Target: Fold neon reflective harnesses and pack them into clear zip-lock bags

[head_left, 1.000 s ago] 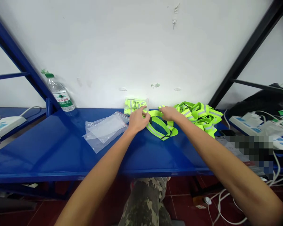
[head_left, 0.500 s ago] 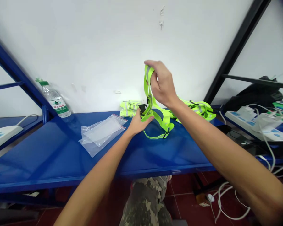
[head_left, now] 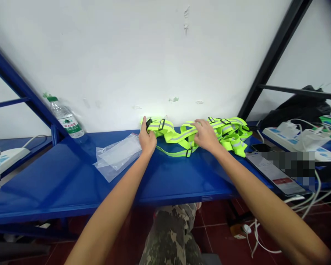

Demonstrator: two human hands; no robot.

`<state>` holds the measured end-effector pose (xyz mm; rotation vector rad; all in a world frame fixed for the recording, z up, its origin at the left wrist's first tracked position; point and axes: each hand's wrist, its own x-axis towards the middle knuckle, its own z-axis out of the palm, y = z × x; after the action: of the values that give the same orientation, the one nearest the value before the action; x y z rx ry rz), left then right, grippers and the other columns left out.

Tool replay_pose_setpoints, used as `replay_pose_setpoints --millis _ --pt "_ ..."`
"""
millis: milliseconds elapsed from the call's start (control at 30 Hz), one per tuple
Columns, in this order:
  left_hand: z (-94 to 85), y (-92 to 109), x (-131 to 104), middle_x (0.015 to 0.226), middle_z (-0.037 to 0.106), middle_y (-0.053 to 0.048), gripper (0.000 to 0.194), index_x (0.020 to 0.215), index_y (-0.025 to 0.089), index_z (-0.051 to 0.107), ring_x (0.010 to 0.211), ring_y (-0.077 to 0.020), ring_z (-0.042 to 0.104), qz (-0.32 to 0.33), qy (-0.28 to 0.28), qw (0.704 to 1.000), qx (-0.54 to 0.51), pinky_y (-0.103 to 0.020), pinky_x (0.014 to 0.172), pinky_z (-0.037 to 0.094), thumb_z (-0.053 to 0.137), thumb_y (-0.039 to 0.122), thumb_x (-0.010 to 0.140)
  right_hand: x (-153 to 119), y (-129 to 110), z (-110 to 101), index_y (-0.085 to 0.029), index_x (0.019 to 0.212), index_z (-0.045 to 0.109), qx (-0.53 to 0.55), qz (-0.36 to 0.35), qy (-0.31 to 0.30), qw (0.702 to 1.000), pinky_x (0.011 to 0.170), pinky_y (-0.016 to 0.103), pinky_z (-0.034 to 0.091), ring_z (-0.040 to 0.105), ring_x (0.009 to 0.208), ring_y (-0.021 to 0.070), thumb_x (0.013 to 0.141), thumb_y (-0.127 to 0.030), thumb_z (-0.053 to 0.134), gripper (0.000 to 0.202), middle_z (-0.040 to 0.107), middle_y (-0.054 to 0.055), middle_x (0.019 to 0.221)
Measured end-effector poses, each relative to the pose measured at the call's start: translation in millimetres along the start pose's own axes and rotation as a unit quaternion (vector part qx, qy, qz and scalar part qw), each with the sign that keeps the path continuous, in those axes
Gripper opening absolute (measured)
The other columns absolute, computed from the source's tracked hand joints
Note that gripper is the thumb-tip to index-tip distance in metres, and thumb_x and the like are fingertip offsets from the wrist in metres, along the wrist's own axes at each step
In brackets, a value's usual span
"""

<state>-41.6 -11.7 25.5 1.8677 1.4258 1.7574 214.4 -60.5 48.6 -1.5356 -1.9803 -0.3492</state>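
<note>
Left hand point(head_left: 148, 141) gripping a yellow-green strap point(head_left: 168, 136), right hand point(head_left: 206, 137) bent over it.
The left fingers close round the strap's left end, beside a black buckle point(head_left: 148, 123); the right fingers curl at its right part — whether they pinch it, I cannot tell. The strap lies loosely looped between them on the far middle of the desk point(head_left: 71, 173). The step looks like straightening it out, which seems to call for a firm left grip while the right works slack from the heap of straps point(head_left: 228, 132) just right. Near the left hand, clear plastic bags point(head_left: 117, 154) lie flat, with nothing visible inside — farther left, a capped water bottle point(head_left: 70, 123) stands by the wall, its fill unclear.
</note>
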Motion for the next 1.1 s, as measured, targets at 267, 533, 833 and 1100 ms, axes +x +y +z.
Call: replay_pose_setpoints --millis 267,533,833,1100 --pt "-0.4 15.2 -8.0 0.135 0.058 -0.010 0.065 0.138 0.018 0.053 0.128 -0.0232 0.050 0.100 -0.018 0.993 0.066 -0.040 0.114 0.035 0.042 0.005 0.076 5.1 52.5 -2.8 -0.016 0.107 0.069 -0.106 0.028 -0.040 0.993 0.089 0.050 0.039 0.052 0.105 0.0341 0.079 -0.016 0.051 0.033 0.066 0.018 0.106" --pt "13.4 42.8 -38.2 0.134 0.055 -0.013 0.054 0.129 0.016 0.060 0.127 -0.0251 0.050 0.139 -0.134 0.979 0.067 -0.042 0.112 0.037 0.039 0.007 0.080 34.5 16.9 -31.2 -0.015 0.103 0.063 0.049 0.065 0.148 0.986 0.083 0.039 0.045 0.060 0.092 0.0276 0.069 -0.011 0.047 0.038 0.068 0.015 0.101" --pt "18.7 50.0 -41.5 0.124 0.066 -0.010 0.060 0.142 0.016 0.042 0.107 -0.0245 0.065 0.035 -0.246 0.957 -0.147 -0.038 0.094 0.051 0.050 0.018 0.082 25.3 -89.4 -12.4 -0.023 0.101 0.050 0.241 0.021 0.088 0.966 0.071 0.032 0.045 0.060 0.078 0.0226 0.070 -0.017 0.048 0.031 0.064 0.003 0.086" --pt "19.4 32.7 -44.5 0.112 0.071 -0.008 0.039 0.115 0.018 0.062 0.100 -0.0249 0.066 0.039 -0.184 0.976 -0.111 -0.037 0.089 0.053 0.062 0.018 0.076 1.1 -93.8 -7.9 -0.019 0.107 0.053 0.269 -0.056 -0.046 0.960 0.079 0.038 0.050 0.062 0.090 0.0260 0.068 -0.021 0.053 0.039 0.066 0.009 0.104"
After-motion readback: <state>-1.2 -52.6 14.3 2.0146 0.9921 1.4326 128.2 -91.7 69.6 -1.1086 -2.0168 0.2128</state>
